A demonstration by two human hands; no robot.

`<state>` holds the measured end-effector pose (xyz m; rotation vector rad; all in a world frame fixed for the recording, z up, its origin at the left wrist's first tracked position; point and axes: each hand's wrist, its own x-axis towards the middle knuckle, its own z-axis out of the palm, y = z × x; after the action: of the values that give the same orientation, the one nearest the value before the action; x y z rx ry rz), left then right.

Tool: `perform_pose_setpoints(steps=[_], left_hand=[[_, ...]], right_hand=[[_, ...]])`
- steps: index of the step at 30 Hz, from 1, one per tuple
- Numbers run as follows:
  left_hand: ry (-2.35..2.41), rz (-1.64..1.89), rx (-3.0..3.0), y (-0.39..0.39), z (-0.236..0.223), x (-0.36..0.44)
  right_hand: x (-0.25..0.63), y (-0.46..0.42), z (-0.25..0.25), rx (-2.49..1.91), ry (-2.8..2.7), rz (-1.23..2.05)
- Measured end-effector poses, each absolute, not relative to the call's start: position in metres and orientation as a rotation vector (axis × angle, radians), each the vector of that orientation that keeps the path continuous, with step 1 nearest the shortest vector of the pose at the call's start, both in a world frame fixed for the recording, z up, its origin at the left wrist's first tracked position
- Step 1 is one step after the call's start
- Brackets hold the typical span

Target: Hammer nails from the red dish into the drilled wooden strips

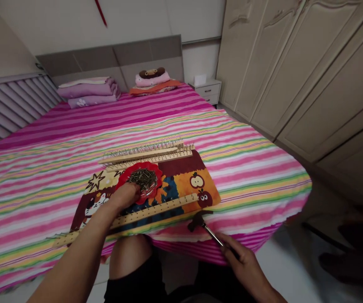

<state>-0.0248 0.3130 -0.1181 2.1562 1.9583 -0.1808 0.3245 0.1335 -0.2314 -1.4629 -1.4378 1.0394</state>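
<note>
My left hand (127,195) reaches into a red scalloped bowl (158,168) filled with loose nails (143,177). Its fingers are curled together at the nails; what they pinch, if anything, is hidden. In my right hand (238,254) is a hammer (211,232), gripped by its handle, the dark head over the near edge of the bed. Between bowl and hammer lies a long wooden strip (162,207) with rows of small marks or holes and nails standing near both ends. My left forearm covers part of this strip.
Behind the bowl, more wooden strips (143,155) bristle with upright nails. A patterned mat (211,185) lies under the work on a striped bedsheet (247,164). Folded bedding (89,90) sits by the headboard (96,59). Wardrobes (282,54) line the right side.
</note>
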Motion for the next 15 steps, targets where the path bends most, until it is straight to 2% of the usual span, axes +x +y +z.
perform_pose_setpoints(steps=[3, 8, 15], left_hand=[[1.948, 0.023, 2.034, 0.305, -0.107, -0.027], [1.66, 0.764, 1.488, 0.267, -0.096, 0.001], [1.581, 1.052, 1.123, 0.228, -0.136, 0.064]], right_hand=[[0.325, 0.133, -0.233, -1.46, -1.439, 1.037], [0.324, 0.133, -0.232, -1.466, -1.437, 1.052], [0.324, 0.131, -0.228, -1.465, -1.443, 1.076]])
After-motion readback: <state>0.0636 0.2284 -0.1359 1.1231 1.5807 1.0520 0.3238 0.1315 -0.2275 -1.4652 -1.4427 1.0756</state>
